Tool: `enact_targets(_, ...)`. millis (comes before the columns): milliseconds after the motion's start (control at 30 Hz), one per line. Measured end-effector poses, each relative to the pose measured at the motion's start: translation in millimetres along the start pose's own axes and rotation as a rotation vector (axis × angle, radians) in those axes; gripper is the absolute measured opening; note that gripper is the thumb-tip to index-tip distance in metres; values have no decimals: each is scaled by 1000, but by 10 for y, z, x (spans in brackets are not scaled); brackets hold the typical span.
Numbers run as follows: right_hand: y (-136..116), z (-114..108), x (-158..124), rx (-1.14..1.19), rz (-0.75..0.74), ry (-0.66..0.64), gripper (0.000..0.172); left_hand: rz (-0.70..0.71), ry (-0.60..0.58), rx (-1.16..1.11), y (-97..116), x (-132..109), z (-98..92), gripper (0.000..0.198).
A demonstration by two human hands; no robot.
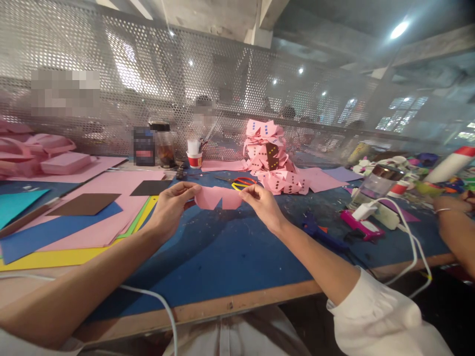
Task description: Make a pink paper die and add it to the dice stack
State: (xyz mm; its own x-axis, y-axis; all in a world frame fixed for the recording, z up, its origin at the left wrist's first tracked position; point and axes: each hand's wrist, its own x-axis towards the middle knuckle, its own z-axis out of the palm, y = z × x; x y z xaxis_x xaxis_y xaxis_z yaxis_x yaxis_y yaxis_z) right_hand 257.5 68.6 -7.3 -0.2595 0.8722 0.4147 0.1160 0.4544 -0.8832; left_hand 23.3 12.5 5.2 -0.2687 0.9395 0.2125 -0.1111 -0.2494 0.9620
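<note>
A cut pink foam piece (218, 197) with a notched lower edge is stretched between both my hands above the blue table top (230, 257). My left hand (171, 203) pinches its left end, fingers closed. At its right end my right hand (260, 201) pinches it between thumb and fingers. Just behind the piece lie scissors (242, 182) with red and yellow handles. Farther back stands a heap of folded pink pieces (272, 163) with dots on them.
Pink, blue, yellow and dark foam sheets (74, 217) lie at the left. A glue gun (361, 225) with white cable, a blue tool (315, 230), jars and cups (194, 158) stand around. Another person's arm (454, 225) rests at the right. A perforated metal screen (148, 74) closes the back.
</note>
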Motion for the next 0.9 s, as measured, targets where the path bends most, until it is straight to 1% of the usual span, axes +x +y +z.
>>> enact_targets(400,-47,-14,-23,26,-13,-24,20,-16,-29,-15,-11,13,-14,23)
enact_targets(600,-33,-13,-23,23,-19,-35,19,0,-51,-11,-4,16,-19,24)
enact_targets(700,-25,-10,-25,-20,-26,-46,18,0,-43,-8,2,17,-21,24)
enact_targets(800,-19,-5,-26,-92,-68,-34,19,-9,-29,-5,8,15,-18,26)
enact_targets(900,-17,-2,-24,-103,-93,-34,19,-18,-27,-3,12,10,-14,28)
